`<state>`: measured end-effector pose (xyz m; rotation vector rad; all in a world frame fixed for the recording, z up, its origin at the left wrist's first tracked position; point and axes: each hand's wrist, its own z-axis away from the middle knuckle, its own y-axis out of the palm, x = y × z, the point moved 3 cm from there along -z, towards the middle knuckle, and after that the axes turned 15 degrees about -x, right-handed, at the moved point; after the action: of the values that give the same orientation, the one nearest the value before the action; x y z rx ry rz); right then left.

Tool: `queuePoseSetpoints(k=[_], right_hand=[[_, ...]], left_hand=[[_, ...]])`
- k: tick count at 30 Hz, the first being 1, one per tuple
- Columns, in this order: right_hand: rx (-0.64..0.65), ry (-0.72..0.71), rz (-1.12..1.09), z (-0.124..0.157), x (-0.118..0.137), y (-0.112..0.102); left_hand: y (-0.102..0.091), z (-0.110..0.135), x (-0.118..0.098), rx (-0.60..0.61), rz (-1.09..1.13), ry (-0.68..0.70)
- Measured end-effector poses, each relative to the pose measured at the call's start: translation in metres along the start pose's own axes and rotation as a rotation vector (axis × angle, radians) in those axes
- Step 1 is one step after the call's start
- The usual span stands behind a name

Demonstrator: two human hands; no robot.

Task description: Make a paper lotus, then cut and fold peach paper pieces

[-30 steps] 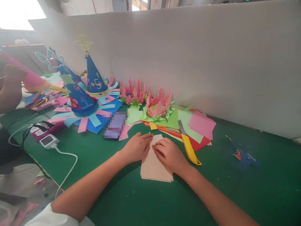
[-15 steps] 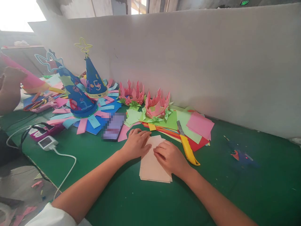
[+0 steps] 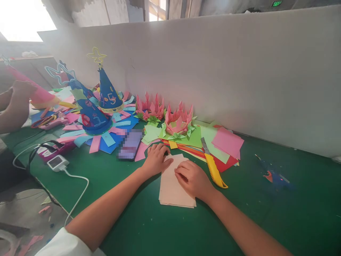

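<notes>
A pale upright panel [image 3: 239, 74] stands behind a green tabletop [image 3: 149, 229]. On it, under and between the person's hands, lies a stack of cream paper sheets [image 3: 176, 195], its edges slightly out of line. The left hand [image 3: 157, 160] sits at the stack's far left corner, fingers curled, a narrow gap between thumb and forefinger. The right hand [image 3: 193, 177] rests over the stack's right side with bent fingers; whether it pinches a sheet cannot be told.

Just right of the right hand lies a yellow-handled utility knife [image 3: 213, 169], blade pointing away. Beyond both hands stand two pink folded-paper crowns [image 3: 174, 124], near a pile of coloured paper [image 3: 226, 142]. Left of the left hand lie a smartphone [image 3: 130, 146], then blue cone party hats [image 3: 93, 115] and a white charger [image 3: 58, 163]. At far left, another person's hand [image 3: 18, 103] is beside a pink cone hat [image 3: 39, 92].
</notes>
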<state>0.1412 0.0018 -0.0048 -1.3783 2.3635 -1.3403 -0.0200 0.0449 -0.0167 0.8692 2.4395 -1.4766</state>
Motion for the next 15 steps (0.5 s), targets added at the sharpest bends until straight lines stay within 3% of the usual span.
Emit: queuePoseSetpoints(k=[7,15], right_hand=[[-0.014,-0.012,-0.011,0.0004,-0.0007,-0.0006],[-0.025,-0.021,-0.046,0.0011,-0.0012,0.0015]], left_hand=[[0.0047,-0.0058,0.0052,-0.028,0.329,-0.089],[-0.0027,-0.0082,0.006,-0.113,0.413,-0.064]])
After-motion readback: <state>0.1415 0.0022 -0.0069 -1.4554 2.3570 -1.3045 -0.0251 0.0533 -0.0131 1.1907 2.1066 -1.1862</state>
